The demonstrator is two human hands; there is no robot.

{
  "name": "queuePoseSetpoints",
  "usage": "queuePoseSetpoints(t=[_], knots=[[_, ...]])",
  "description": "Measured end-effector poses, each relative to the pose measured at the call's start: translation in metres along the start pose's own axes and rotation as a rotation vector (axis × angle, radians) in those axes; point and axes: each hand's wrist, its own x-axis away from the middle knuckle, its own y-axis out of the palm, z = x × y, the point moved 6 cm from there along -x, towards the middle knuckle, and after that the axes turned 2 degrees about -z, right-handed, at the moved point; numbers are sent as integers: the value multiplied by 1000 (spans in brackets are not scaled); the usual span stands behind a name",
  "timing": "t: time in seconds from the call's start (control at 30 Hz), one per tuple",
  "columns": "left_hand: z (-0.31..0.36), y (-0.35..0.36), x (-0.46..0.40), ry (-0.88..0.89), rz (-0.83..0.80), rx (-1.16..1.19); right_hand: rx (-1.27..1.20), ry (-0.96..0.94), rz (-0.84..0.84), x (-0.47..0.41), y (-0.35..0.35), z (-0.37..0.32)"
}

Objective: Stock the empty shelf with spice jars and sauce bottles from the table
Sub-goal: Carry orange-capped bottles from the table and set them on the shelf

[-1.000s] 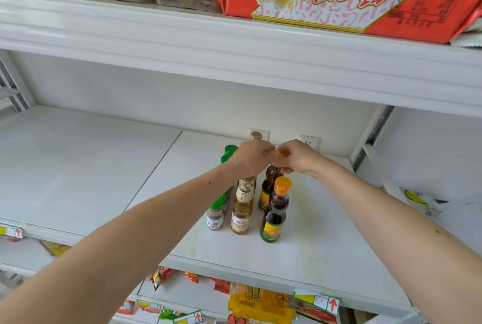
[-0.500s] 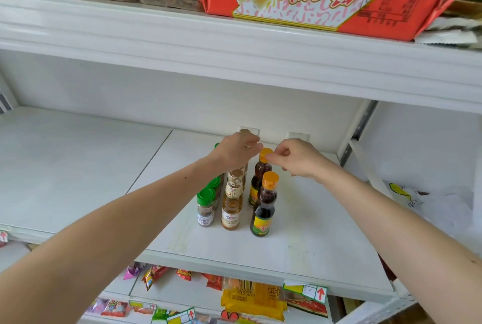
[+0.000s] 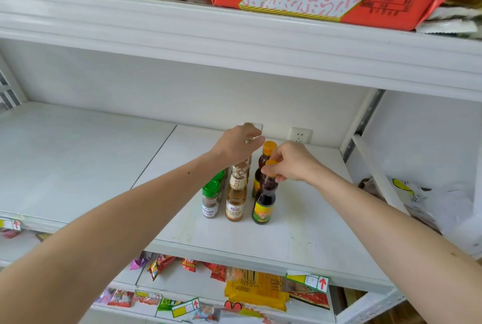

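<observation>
Evidently your right hand [image 3: 292, 164] pinches the front dark bottle [image 3: 263, 201] by its cap, squaring the row at mid-frame; left hand [image 3: 240, 143] fingers curl over hidden rear bottle tops.

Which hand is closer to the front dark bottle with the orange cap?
Right. The right hand pinches the orange cap of the front dark bottle; the left hand is farther back, above the middle row.

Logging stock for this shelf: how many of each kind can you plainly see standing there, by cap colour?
Green-capped spice jars: 2
Orange-capped dark sauce bottles: 2
Pale bottles with clear caps: 1; any behind are hidden by the left hand
Total: 5
</observation>
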Motion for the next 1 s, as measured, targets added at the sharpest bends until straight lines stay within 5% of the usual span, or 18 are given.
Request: queuePoseSetpoints(t=[1.0], knots=[[2,-8,-3,14,6,29,140,54,103,3,-8,-5]])
